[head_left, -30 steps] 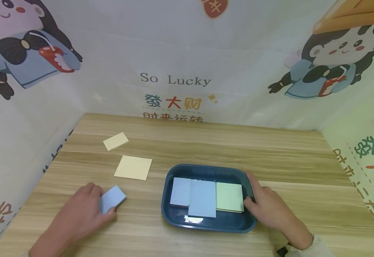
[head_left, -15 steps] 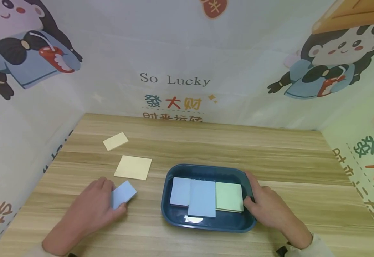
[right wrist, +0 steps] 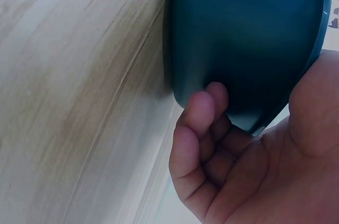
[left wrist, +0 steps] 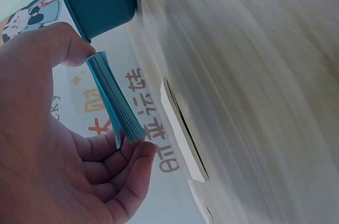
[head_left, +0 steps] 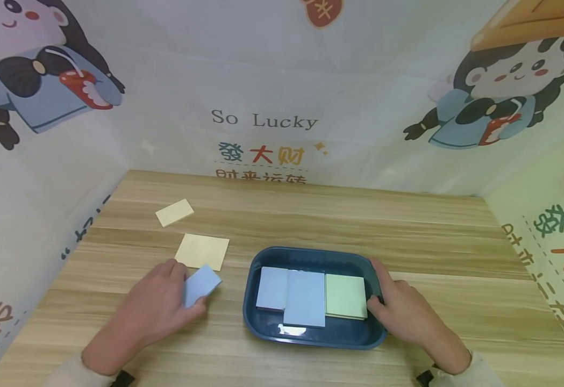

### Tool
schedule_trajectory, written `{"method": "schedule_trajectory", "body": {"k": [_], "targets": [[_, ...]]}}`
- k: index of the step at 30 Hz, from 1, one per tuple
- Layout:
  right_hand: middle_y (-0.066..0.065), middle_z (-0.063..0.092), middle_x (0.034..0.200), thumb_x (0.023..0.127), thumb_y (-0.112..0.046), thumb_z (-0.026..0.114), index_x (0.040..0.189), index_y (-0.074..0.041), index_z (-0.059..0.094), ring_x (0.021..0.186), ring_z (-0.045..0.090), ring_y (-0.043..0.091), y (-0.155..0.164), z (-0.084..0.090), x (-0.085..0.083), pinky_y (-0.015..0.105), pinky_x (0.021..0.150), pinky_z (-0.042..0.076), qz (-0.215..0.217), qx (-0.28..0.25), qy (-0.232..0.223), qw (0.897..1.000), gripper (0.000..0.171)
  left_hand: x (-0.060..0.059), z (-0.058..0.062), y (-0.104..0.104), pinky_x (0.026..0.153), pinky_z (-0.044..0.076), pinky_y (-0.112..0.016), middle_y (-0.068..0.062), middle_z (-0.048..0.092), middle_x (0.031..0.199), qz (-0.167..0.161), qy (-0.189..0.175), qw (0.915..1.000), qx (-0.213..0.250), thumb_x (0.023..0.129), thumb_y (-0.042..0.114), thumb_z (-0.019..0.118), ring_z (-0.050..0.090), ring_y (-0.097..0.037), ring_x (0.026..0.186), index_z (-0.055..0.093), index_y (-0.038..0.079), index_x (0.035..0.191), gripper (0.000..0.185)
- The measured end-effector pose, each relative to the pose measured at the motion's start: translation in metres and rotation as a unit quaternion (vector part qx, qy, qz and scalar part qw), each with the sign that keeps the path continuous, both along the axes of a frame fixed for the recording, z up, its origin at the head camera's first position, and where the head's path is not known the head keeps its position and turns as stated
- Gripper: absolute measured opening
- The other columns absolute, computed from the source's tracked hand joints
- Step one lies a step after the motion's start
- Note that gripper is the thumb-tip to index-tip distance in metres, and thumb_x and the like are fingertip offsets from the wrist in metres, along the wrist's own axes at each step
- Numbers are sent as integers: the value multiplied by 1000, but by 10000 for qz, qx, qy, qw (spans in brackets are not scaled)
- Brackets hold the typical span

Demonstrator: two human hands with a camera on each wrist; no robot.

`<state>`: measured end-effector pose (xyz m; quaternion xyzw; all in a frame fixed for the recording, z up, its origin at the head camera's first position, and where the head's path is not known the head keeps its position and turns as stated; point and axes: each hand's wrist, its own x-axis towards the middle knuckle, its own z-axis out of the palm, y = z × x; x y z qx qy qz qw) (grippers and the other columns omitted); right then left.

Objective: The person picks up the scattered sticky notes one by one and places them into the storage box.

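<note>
The small light-blue pad of sticky notes [head_left: 202,285] sits in the left hand [head_left: 158,307], held just above the wooden table [head_left: 311,220], between the larger pale-yellow square pad [head_left: 202,251] and the dark teal plastic tray [head_left: 262,328]. The left wrist view shows it edge-on [left wrist: 114,99]: a thin block of stacked sheets, thumb on one face and curled fingertips [left wrist: 139,152] on the other, so the pinch runs across its thickness. It is probably very light and fairly stiff as a block, though the loose edge of the sheets can fan or bend — a hold across the flat faces near the bound edge looks safest. The paper is matte, so slipping seems unlikely; creasing a corner is the likelier harm.

The right hand [head_left: 407,312] grips the tray's right rim, thumb over the edge and fingers [right wrist: 204,123] curled under the outer wall. The tray looks rigid and smooth and may slide on the table if it is not held. Inside lie two light-blue pads [head_left: 306,298] overlapping, and a pale-green pad [head_left: 345,295] touching them on the right. A smaller pale-yellow pad [head_left: 174,212] lies farther back on the table — whether it is thick or a single sheet is hard to tell from here.
</note>
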<state>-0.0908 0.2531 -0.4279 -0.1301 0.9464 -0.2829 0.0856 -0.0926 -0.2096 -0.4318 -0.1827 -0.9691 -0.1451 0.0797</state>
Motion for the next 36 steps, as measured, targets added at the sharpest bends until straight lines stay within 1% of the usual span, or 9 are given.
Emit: {"method": "schedule_trajectory", "body": {"k": [7,11,17,24,32,36], "targets": [[-6,47,58,98,-8,60,168,-1,29,45,44,8,0,0,0,29,45,39,6,-2,-11,10000,76,-3,4,10,70,50,-38,-4,54,90,-22,11,10000,-19,86,40,78,51,-19,81,62,1,102,45],[-6,47,57,99,-8,60,168,0,29,45,45,9,0,1,0,29,45,39,0,-5,-34,10000,76,-6,7,15,70,51,-39,-4,54,89,-64,86,9999,-31,86,40,78,51,-19,79,62,-1,102,47],[-6,47,57,98,-8,59,168,-2,29,44,45,9,-1,2,0,29,45,40,-6,-32,-48,10000,76,-9,12,24,68,49,-38,-3,52,87,-183,212,9996,19,85,40,77,50,-19,77,61,0,100,45],[-6,48,57,98,-8,59,168,-1,30,44,45,9,-2,2,0,29,44,40,-39,-9,-54,10000,76,-12,19,36,70,51,-38,-5,55,92,-189,76,9998,-22,86,41,76,53,-21,82,63,-2,107,50],[-5,48,57,98,-8,59,168,-1,29,44,45,9,-2,0,0,29,44,39,-63,-11,-74,10000,77,-16,22,50,70,51,-36,-4,54,91,-324,191,9993,-75,87,39,74,56,-23,86,65,-3,110,48],[-5,48,57,98,-8,60,168,-1,30,44,46,9,-2,0,0,29,44,40,-68,-8,-57,10000,76,-17,23,57,70,50,-35,-4,54,92,-380,166,9991,-62,89,40,74,56,-23,86,67,-2,111,48]]}}
